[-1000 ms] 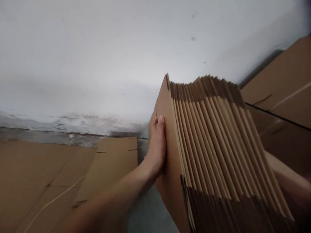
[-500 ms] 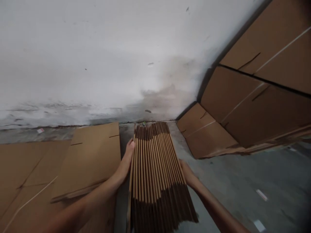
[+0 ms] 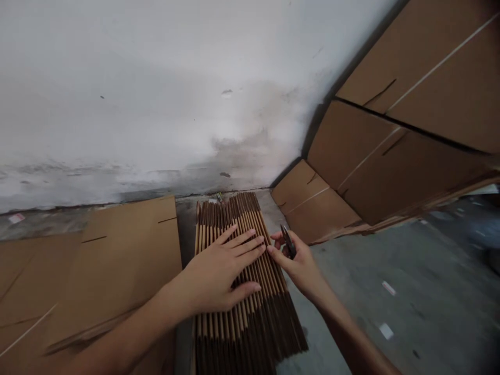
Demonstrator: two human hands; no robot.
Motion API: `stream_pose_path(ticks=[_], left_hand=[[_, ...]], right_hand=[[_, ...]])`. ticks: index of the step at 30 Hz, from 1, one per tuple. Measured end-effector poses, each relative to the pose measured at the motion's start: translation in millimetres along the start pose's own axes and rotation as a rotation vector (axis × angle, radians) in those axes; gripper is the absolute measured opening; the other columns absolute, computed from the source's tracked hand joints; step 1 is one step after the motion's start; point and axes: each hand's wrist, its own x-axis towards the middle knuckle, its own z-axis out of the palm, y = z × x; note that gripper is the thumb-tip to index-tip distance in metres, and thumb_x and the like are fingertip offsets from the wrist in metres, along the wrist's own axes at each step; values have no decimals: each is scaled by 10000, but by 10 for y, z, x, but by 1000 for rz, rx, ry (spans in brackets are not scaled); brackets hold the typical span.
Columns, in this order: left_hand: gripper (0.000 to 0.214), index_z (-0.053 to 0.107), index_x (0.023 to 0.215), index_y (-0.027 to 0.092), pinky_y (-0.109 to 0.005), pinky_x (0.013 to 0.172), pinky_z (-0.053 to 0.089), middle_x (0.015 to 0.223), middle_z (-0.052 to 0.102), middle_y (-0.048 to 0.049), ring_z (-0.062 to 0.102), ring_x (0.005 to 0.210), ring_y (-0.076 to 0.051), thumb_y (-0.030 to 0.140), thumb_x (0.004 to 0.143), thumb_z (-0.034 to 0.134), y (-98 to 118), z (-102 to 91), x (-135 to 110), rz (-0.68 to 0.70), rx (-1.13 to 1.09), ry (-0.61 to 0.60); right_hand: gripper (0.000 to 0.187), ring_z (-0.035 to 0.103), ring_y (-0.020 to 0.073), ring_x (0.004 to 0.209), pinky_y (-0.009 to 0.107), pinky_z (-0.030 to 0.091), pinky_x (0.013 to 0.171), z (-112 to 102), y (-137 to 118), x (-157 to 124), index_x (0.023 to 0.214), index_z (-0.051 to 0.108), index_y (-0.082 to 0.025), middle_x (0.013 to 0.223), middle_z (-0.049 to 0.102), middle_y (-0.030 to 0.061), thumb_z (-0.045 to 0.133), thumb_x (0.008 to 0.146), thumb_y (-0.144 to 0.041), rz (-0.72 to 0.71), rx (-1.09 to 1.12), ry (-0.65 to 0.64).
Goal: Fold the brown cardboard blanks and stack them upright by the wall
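A bundle of flattened cardboard sheets [image 3: 219, 219] stands on edge on the grey floor, its top edges facing up at me. My left hand [image 3: 226, 271] lies flat on those edges with the fingers spread. My right hand [image 3: 292, 260] is at the bundle's right side, its forefinger stretched toward the sheets. The other fingers of that hand are curled round a small dark object [image 3: 288, 240] that I cannot make out.
Flat cardboard sheets [image 3: 117, 260] lie on the floor to the left. More flattened boxes [image 3: 390, 156] lean against the wall at the right. A stained white wall [image 3: 156, 104] runs behind. Grey floor [image 3: 390, 291] with bits of tape lies to the right.
The bundle has come down from in front of me and now stands on the floor by the wall. My left hand moved from its side onto its top edges; my right hand let go.
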Motion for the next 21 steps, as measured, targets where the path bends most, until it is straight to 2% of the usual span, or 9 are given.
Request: stream_pose_path(ticks=[2, 4, 6, 8, 10, 12, 15, 18, 21], left_hand=[[632, 268, 1449, 198, -465, 1193, 40, 1539, 247, -20, 124, 1436, -185, 521, 909, 330, -9, 21, -42, -7, -1, 13], [634, 295, 1439, 175, -446, 1196, 44, 1533, 276, -43, 154, 1432, -184, 508, 903, 361, -19, 28, -96, -16, -13, 47], [641, 325, 1425, 147, -421, 1198, 61, 1521, 312, -72, 193, 1424, -185, 501, 894, 392, -25, 30, -142, -21, -33, 96], [639, 358, 1407, 136, -406, 1198, 83, 1501, 355, -91, 232, 1413, -190, 498, 884, 416, -30, 30, -174, -20, -57, 135], [624, 389, 1389, 139, -407, 1198, 96, 1485, 384, -98, 259, 1403, -199, 492, 877, 436, -34, 28, -193, -13, -71, 152], [615, 400, 1382, 143, -408, 1197, 106, 1478, 394, -100, 274, 1397, -203, 484, 872, 446, -36, 24, -204, -9, -77, 159], [609, 406, 1377, 128, -408, 1198, 108, 1475, 398, -106, 272, 1398, -202, 471, 875, 445, -37, 20, -219, -12, -68, 162], [608, 404, 1372, 108, -413, 1199, 103, 1472, 401, -115, 270, 1399, -202, 465, 881, 434, -34, 24, -236, -12, -59, 167], [589, 448, 1325, 95, -412, 1193, 156, 1446, 420, -141, 288, 1389, -228, 460, 864, 462, -24, 29, -251, -41, -52, 212]], right_hand=[[203, 475, 132, 654, 295, 410, 646, -12, -58, -14, 953, 537, -187, 887, 553, 25, 537, 772, -278, -90, -153, 48], [232, 495, 150, 722, 308, 413, 681, -12, -119, -35, 959, 560, -194, 966, 551, 45, 481, 742, -166, -182, -301, 108], [222, 509, 169, 768, 318, 419, 694, 9, -163, -61, 946, 592, -195, 976, 544, 56, 477, 759, -164, -229, -373, 138], [181, 530, 188, 814, 337, 434, 724, 44, -178, -84, 951, 611, -193, 975, 547, 65, 534, 810, -276, -232, -377, 118], [267, 545, 211, 886, 362, 441, 776, 75, -170, -101, 981, 617, -197, 986, 554, 71, 590, 811, -401, -223, -360, 79], [317, 550, 218, 908, 370, 446, 789, 93, -156, -109, 1002, 620, -205, 989, 562, 70, 614, 797, -446, -204, -336, 42], [282, 555, 212, 888, 368, 459, 781, 93, -155, -112, 987, 620, -206, 971, 563, 66, 599, 805, -420, -191, -316, 27], [239, 552, 215, 923, 382, 463, 817, 84, -186, -121, 1017, 585, -200, 1001, 529, 72, 555, 804, -303, -229, -353, 103], [267, 545, 214, 963, 391, 458, 861, 88, -219, -138, 1014, 583, -203, 1047, 478, 74, 518, 756, -178, -254, -401, 151]])
